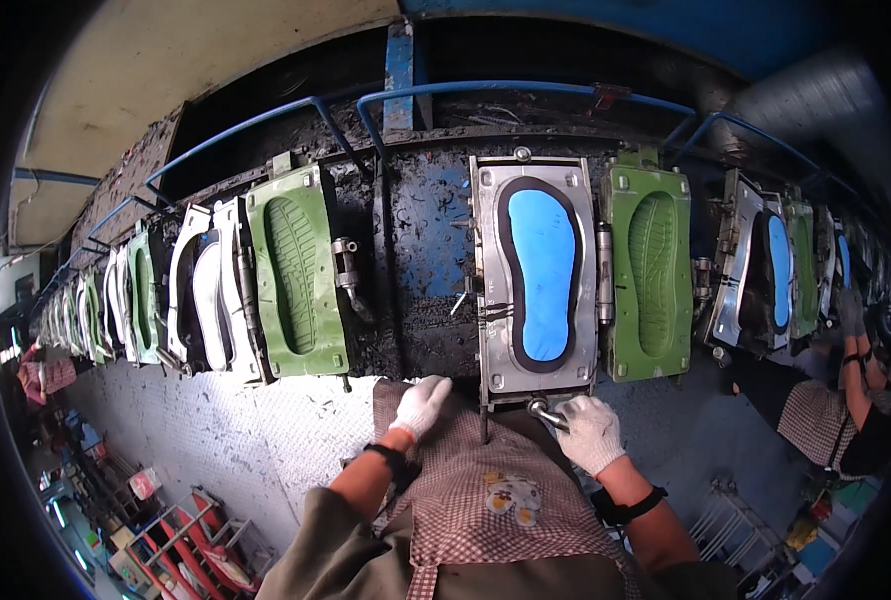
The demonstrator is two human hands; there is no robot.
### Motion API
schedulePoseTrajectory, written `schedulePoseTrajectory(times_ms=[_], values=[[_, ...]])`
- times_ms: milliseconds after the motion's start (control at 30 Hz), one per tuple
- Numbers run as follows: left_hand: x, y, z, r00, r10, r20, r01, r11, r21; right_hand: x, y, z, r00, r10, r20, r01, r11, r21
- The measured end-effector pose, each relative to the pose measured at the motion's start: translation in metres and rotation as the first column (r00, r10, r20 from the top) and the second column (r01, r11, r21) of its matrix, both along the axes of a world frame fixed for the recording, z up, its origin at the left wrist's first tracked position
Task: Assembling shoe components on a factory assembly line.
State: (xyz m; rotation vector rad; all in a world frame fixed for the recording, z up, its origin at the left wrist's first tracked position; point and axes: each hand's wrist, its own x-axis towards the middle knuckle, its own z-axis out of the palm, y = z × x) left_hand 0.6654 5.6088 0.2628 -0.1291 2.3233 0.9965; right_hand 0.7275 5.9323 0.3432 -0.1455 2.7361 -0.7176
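My left hand (423,407), in a white knit glove, rests at the front edge of the machine by my apron. Its fingers are loosely stretched out and nothing shows in them. My right hand (590,435), gloved the same way, is closed around a short metal handle (546,413) with a round end. That handle is just below the front edge of a metal shoe-sole mould (487,300). In the mould lies a blue sole piece (542,275) framed by a black rim. Hinged to its right is a green mould half (653,330) with a ribbed sole-shaped hollow.
Another green mould half (313,340) stands to the left beside a white-and-metal mould (210,300); more moulds curve away on both sides. Blue guard rails (525,87) run behind them. At right, another person's arm (855,385) reaches to the line. A rack (200,540) stands lower left.
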Motion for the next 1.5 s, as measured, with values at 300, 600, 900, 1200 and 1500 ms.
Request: schedulePoseTrajectory(times_ms=[300, 600, 900, 1200, 1500], values=[[-0.049, 0.151, 0.135, 0.502, -0.432, -0.749, 0.491, 0.855, -0.164, -0.018, 0.022, -0.003, 0.941, 0.268, -0.206, -0.307, 0.932, -0.192], [-0.136, 0.191, 0.109, 0.517, -0.535, -0.668, 0.254, 0.841, -0.478, -0.008, 0.061, 0.017, 0.978, 0.133, -0.162, -0.181, 0.926, -0.330], [-0.192, 0.245, 0.118, 0.467, -0.516, -0.718, 0.022, 0.818, -0.575, 0.022, 0.183, 0.019, 0.936, -0.322, -0.140, 0.222, 0.851, -0.477], [-0.215, 0.217, 0.100, 0.591, -0.556, -0.585, 0.063, 0.754, -0.653, 0.038, 0.299, 0.017, 0.831, -0.391, -0.395, 0.325, 0.918, -0.225], [-0.030, 0.437, 0.115, 0.341, -0.357, -0.870, 0.457, 0.871, -0.178, -0.152, 0.438, -0.030, 0.922, -0.043, -0.384, 0.251, 0.821, 0.512]])
